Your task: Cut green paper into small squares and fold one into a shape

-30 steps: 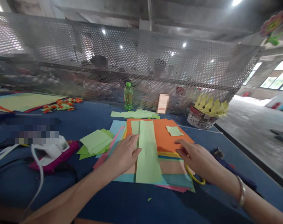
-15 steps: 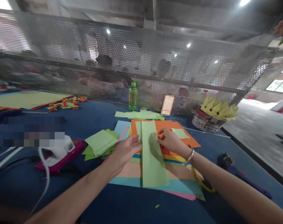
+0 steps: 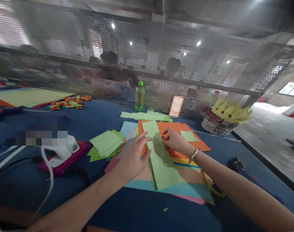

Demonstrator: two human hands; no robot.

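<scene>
A long light green paper strip (image 3: 162, 167) lies slightly slanted over a stack of coloured paper sheets (image 3: 142, 185). At its left edge, my left hand (image 3: 136, 156) has its fingers stretched and apart, holding nothing. My right hand (image 3: 177, 140), with a bracelet at the wrist, has curled fingers closed at the strip's right edge. A dark line along the strip's lower left side shows a second edge or a shadow there. Beside the right hand, a small green paper piece (image 3: 189, 136) rests on an orange sheet (image 3: 200, 145).
Green paper squares (image 3: 106, 143) are piled left, near a magenta power strip (image 3: 64, 161) with white cables. Behind are cut green strips (image 3: 147, 115), a green bottle (image 3: 139, 96) and a phone-like object (image 3: 176, 106). A pot with yellow folded paper (image 3: 217, 120) stands right, near a dark blue tool (image 3: 253, 180).
The strip has turned a little, its near end shifting right. My left hand has moved nearer its edge and spread its fingers. The right hand stays at the right edge.
</scene>
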